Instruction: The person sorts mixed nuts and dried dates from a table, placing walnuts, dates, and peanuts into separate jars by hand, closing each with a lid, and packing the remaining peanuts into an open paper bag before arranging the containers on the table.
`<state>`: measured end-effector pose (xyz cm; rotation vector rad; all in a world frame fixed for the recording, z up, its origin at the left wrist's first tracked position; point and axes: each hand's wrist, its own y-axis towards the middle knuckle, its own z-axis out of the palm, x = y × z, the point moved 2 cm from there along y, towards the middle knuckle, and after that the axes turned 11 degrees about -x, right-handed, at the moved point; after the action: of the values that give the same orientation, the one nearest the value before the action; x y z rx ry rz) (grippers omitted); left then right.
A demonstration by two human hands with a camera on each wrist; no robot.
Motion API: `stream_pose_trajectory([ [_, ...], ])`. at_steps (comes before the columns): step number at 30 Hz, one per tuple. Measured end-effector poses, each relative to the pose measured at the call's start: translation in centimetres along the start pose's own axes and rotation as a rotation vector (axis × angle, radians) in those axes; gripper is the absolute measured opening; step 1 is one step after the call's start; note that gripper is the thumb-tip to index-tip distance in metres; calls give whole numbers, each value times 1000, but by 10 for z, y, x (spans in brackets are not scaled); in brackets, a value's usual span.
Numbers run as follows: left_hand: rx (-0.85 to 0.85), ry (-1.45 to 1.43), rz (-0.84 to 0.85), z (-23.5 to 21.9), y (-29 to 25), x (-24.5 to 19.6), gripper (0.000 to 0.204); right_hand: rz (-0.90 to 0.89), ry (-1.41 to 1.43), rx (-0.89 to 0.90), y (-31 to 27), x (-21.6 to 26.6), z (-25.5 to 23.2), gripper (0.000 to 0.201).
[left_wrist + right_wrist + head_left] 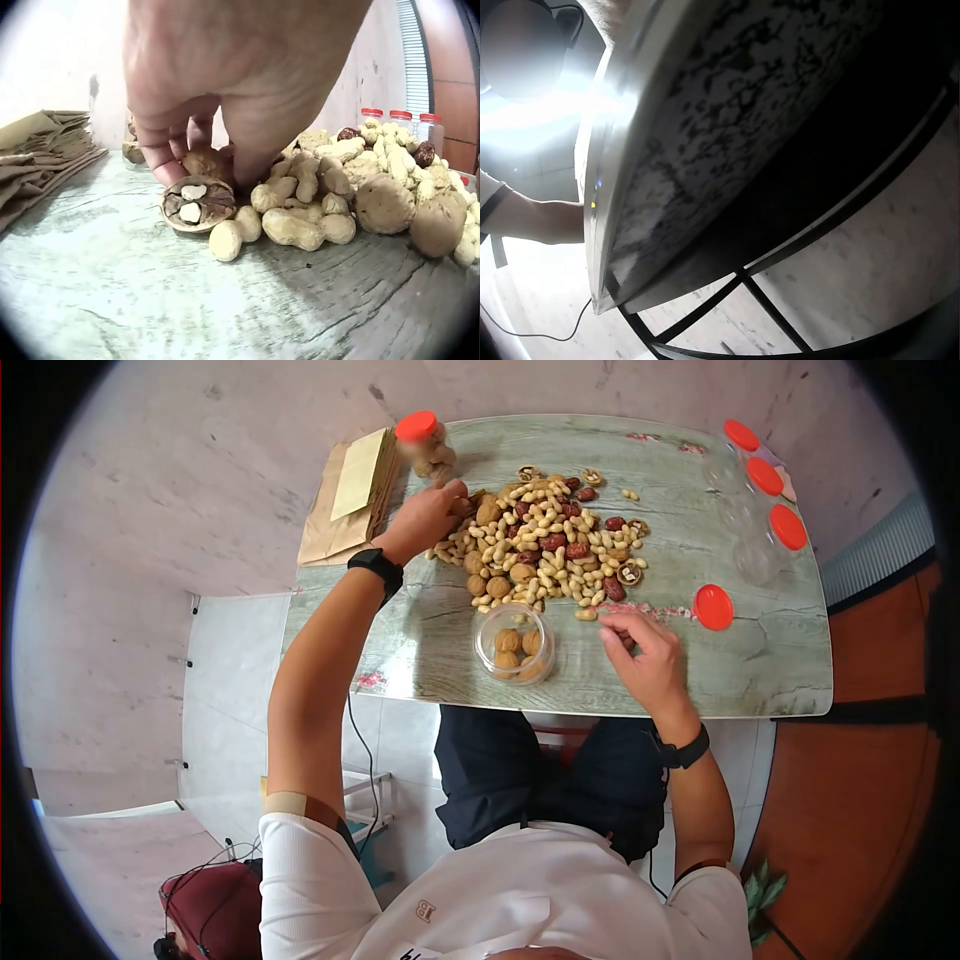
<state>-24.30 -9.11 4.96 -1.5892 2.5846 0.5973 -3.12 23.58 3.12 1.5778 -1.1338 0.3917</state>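
At the left edge of a nut pile, my left hand [425, 520] reaches down. In the left wrist view its fingers and thumb curl round a whole walnut [204, 163], partly hidden behind a cracked walnut half [196, 204]. Peanuts [307, 227] lie right beside the thumb. My right hand [648, 660] rests at the table's front, loosely bent, its fingertips close to a single peanut [586, 615]. Between the hands stands an uncovered clear jar [481, 650] with several walnuts [508, 640] inside. The right wrist view shows mostly the table's underside, not the hand's fingers.
Red dates [577, 550] mix with peanuts and walnuts in the pile. A red-lidded jar of walnuts [436, 460] and paper bags [340, 520] stand at the back left. Several red-lidded clear jars [755, 560] line the right side, near a loose red lid [713, 607].
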Motion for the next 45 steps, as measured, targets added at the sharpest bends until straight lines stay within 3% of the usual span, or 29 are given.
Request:
stream_pose_trajectory([
  [4, -131, -46, 32, 1, 1, 1, 33, 21, -10, 5, -1, -1, 0, 14],
  [14, -115, -47, 2, -2, 0, 2, 28, 42, 1, -14, -1, -2, 2, 11],
  [17, -346, -295, -100, -22, -4, -5, 30, 57, 3, -17, -2, -4, 1, 11],
  [19, -377, -585, -102, -44, -14, -14, 30, 73, -2, -24, -2, -4, 1, 11],
  [21, -270, -814, -97, -84, -39, -66, 30, 56, 6, -22, -1, -1, 1, 11],
  [23, -157, -720, 41, -114, -64, -110, 27, 55, 8, -26, -2, -2, 2, 11],
  [24, -153, -723, 33, -127, -71, -125, 27, 65, 0, -20, -2, -1, 1, 12],
  [26, 102, -533, 186, -143, -83, -151, 29, 70, -3, -6, -2, -1, 3, 12],
  [29, 244, -482, 161, -139, -90, -168, 27, 72, 3, -10, -2, -2, 3, 12],
  [33, 253, -380, 288, -130, -91, -176, 23, 71, -3, -35, -2, -3, 1, 12],
  [38, 185, -424, 154, -125, -90, -178, 22, 78, 28, -36, -2, -1, 0, 13],
  [45, 132, -423, 202, -120, -94, -184, 19, 42, 12, -24, 0, 1, -2, 12],
])
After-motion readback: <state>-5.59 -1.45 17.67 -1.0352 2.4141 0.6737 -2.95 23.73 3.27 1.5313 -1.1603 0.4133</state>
